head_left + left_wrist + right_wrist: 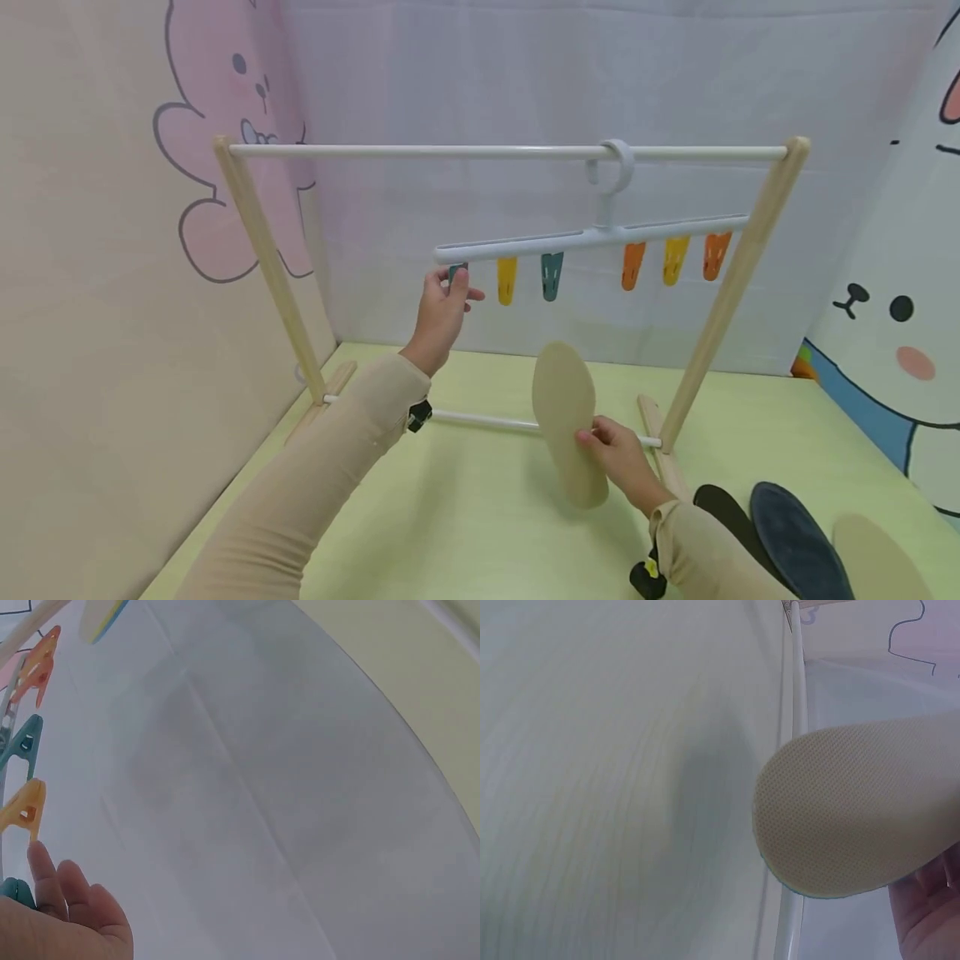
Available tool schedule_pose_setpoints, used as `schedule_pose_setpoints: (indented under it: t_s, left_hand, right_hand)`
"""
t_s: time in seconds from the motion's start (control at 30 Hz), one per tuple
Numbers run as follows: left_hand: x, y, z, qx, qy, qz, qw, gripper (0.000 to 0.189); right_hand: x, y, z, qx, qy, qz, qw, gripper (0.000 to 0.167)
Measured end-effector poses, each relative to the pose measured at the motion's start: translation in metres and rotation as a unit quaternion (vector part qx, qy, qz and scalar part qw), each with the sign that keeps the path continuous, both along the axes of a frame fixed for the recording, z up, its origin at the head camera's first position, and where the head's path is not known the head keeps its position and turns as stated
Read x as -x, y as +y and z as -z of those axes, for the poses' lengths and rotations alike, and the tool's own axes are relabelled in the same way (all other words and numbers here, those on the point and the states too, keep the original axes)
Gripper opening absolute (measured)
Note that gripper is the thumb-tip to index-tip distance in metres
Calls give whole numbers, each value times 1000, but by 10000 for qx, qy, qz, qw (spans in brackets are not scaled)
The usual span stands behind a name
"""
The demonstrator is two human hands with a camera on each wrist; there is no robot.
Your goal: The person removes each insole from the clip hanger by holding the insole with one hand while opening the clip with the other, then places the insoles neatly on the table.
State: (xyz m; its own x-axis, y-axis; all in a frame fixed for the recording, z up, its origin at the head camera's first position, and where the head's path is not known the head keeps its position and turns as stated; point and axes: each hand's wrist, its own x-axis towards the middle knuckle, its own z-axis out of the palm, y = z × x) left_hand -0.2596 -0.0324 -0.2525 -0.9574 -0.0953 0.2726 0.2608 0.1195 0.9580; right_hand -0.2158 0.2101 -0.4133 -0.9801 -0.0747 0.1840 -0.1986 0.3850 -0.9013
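Observation:
A white clip hanger hangs by its hook from the rack's top bar, its left end tilted lower. My left hand pinches the teal clip at that left end, thumb and fingers largely covering it. In the left wrist view, the rounded ends of this teal clip show beside the fingers. My right hand grips a beige insole by its right edge, holding it nearly upright above the table. The insole shows a fine-textured surface and a thin teal edge in the right wrist view.
Along the hanger are a yellow clip, another teal clip and several orange and yellow ones. Wooden posts hold up the white top bar. A dark blue insole, a black one and a beige one lie at front right.

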Motion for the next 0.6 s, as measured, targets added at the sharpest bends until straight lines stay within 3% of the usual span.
schedule_pose_setpoints:
  t_s: [0.3,0.5,0.6]
  left_hand:
    - [3,-4,-3,-112,-1,-630,9980,37]
    - [8,-9,-6,-586,-169,-839,9946,41]
    - [10,-10,-8,-577,-168,-889,9942,38]
  right_hand:
    - [-5,29,-4,-265,-170,-31,9995,18]
    - [-9,50,-8,-449,-218,191,9986,17]
    - [-11,61,-12,-622,-152,303,9975,17]
